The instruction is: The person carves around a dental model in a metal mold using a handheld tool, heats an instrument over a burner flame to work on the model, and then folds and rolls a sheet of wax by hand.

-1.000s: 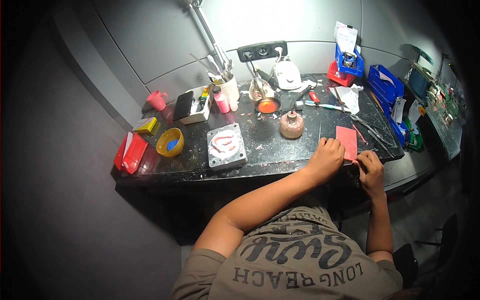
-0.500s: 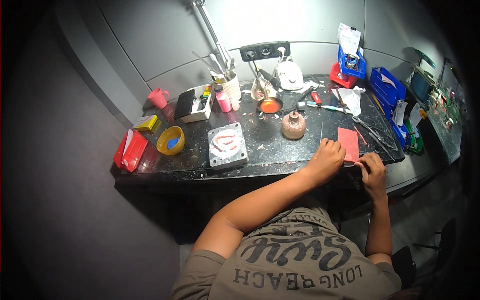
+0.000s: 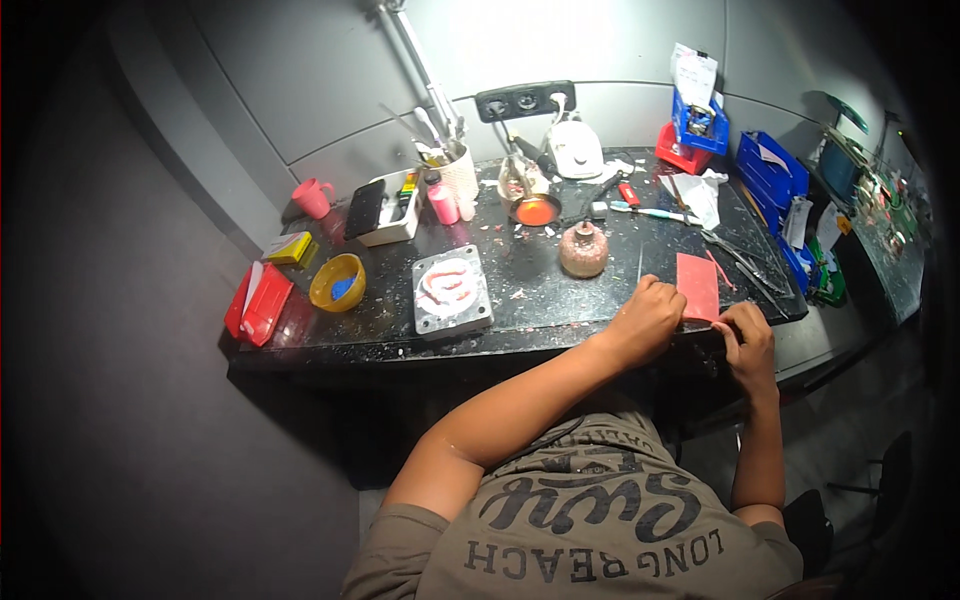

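A flat, rectangular sheet of pink wax (image 3: pixel 698 286) lies at the bench's front edge on the right. My left hand (image 3: pixel 646 322) is closed beside the sheet's left edge; a slim metal tool (image 3: pixel 640 262) sticks up from its fist, the lower part hidden by the fingers. With thumb and finger, my right hand (image 3: pixel 748 342) pinches the near right corner of the sheet. A thin pink strip (image 3: pixel 721 270) rests just right of the sheet. To the left of my left hand stands a round, wax-spattered burner (image 3: pixel 584 250).
A metal flask half (image 3: pixel 452 318) with white plaster and a pink arch sits mid-bench. Further left are a yellow bowl (image 3: pixel 322 290) and a red box (image 3: pixel 266 312). Behind is a small pan (image 3: pixel 536 210) of orange-red material. Long metal tools (image 3: pixel 745 265) lie at right, near blue bins (image 3: pixel 770 170).
The view has shifted slightly. My left hand has edged a little left from the sheet; my right hand keeps its pinch at the corner.
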The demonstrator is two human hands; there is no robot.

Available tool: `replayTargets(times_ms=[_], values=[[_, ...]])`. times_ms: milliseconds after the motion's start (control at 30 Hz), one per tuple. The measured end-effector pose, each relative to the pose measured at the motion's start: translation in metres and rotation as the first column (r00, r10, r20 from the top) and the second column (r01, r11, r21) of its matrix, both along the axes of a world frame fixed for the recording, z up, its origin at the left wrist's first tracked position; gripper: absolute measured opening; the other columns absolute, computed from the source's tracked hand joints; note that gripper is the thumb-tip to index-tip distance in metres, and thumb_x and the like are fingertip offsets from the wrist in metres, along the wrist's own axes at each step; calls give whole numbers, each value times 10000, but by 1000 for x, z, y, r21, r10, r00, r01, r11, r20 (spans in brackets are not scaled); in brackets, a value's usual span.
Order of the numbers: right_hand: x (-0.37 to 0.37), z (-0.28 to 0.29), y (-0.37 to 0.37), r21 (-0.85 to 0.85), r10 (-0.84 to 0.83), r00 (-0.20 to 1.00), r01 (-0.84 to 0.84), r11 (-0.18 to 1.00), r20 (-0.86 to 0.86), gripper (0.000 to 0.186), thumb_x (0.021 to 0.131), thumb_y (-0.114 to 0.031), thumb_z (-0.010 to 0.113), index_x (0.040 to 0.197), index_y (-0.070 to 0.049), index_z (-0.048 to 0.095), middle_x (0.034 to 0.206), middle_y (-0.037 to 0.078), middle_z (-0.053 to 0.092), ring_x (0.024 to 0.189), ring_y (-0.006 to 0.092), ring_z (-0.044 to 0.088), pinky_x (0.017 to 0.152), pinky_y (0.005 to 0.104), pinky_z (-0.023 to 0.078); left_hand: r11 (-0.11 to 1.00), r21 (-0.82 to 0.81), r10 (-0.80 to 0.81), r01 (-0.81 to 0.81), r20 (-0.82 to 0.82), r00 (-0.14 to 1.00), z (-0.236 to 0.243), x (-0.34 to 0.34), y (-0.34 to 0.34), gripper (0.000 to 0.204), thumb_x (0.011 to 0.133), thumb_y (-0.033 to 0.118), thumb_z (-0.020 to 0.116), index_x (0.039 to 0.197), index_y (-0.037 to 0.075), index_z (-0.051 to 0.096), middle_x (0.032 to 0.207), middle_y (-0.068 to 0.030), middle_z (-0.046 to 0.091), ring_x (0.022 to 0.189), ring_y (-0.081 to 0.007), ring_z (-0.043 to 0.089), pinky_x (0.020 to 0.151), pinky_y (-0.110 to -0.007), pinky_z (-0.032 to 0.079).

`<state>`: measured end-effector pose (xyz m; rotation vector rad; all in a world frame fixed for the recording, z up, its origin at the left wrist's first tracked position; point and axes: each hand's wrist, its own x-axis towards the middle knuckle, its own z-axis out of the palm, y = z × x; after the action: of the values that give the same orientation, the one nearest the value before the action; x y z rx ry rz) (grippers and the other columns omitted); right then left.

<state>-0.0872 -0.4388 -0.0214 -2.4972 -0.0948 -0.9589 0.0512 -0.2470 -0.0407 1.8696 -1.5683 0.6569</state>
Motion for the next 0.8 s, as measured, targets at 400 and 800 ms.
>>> replayTargets(times_ms=[400,800], values=[[8,4,10,-43,54,998,-54,998,-12,104,859,-67,764,899,-26,677,879,110,640,865,325,616,758,422,497,988,144,42,-47,40,998,7,-1,8,141,801,3,603,940,-4,627,1018,-174,672,1022,-337,641,976,-436,450],[12,5,11,-80,102,993,-107,991,-68,144,852,-97,777,954,-53,686,948,100,648,966,335,620,1043,474,450,995,79,-52,54,-30,998,11,-5,1,104,864,100,679,959,61,659,991,-116,613,1024,-311,603,907,-435,442]])
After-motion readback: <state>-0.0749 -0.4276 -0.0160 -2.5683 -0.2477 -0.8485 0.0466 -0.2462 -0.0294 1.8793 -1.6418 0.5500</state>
